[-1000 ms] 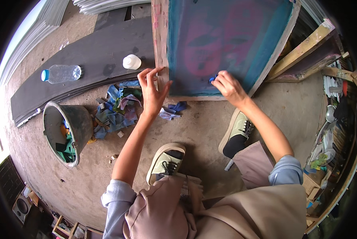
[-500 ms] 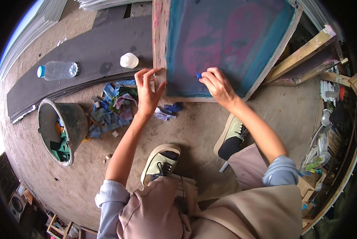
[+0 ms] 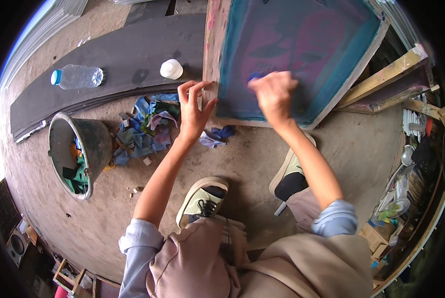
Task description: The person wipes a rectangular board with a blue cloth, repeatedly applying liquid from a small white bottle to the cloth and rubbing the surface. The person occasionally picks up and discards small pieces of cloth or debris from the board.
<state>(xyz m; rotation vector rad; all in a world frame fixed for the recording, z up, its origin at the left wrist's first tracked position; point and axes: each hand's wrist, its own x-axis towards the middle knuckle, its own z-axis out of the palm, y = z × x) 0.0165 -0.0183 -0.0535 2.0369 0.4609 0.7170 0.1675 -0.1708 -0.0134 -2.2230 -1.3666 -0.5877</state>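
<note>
A screen-printing frame (image 3: 213, 54) with a pale wooden border leans up in front of me. Its mesh (image 3: 327, 59) is teal at the margins and purple in the middle, with faint dark shapes. My right hand (image 3: 276, 97), smeared by motion, is closed on a small blue rag (image 3: 255, 76) against the mesh. My left hand (image 3: 194, 110) rests its fingertips on the frame's left border near the lower corner, thumb and fingers apart.
Left of the frame, dark sheets (image 3: 118, 54) carry a clear bottle (image 3: 81, 77) and a white bottle (image 3: 171, 69). A tipped bucket (image 3: 100, 149) holds cloth, beside scattered rags (image 3: 145, 134). Wooden frames (image 3: 381, 77) stand to the right. My shoes (image 3: 202, 198) are on the concrete floor.
My right hand has shifted slightly up across the mesh with the blue rag and is now blurred. The view has swung a little left; my left hand stays at the border.
</note>
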